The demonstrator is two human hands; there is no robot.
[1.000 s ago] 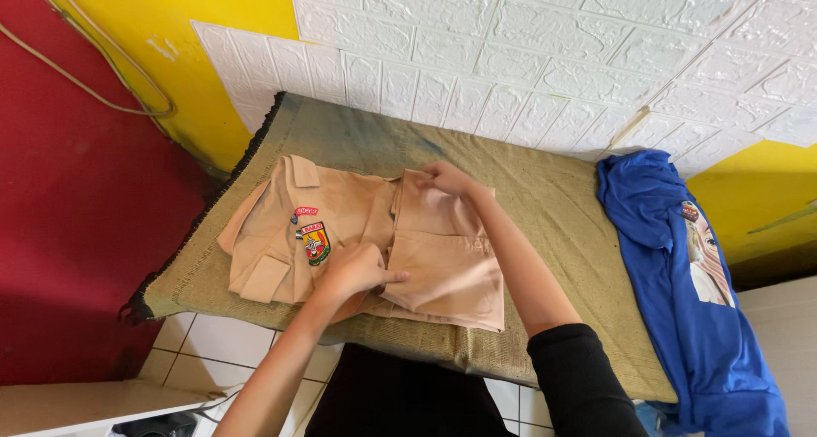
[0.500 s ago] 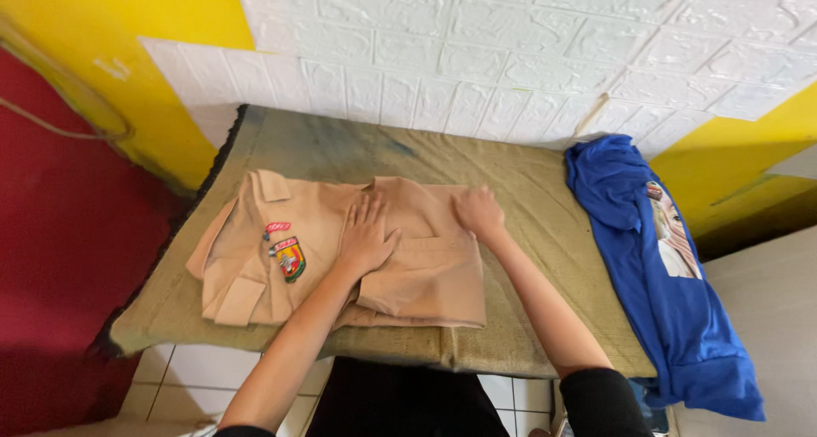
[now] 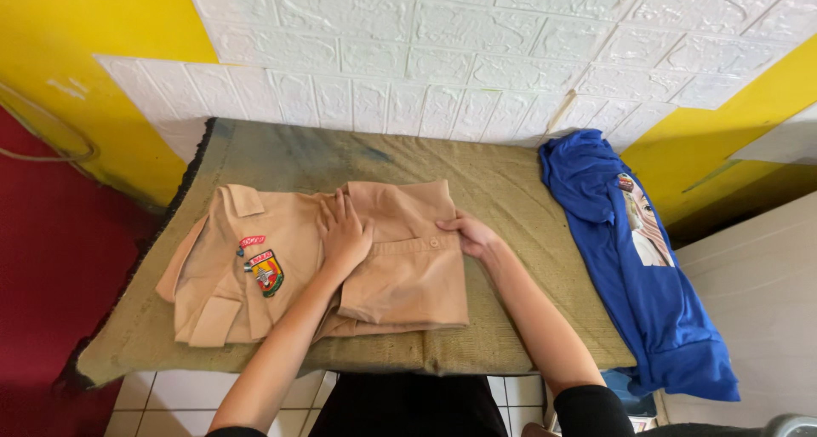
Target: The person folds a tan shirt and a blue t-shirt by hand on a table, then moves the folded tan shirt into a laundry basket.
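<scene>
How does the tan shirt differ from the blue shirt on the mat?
The tan shirt lies partly folded near the mat's left and middle; the blue shirt lies stretched out along the right edge, hanging off the mat. The tan shirt bears sewn badges; the blue shirt bears a printed picture. The left hand and right hand touch the tan shirt; the blue shirt lies untouched. Both are cloth garments.

My forearms are bare; black sleeves are pushed up near my elbows, above my left hand (image 3: 344, 235) and right hand (image 3: 473, 236).
</scene>
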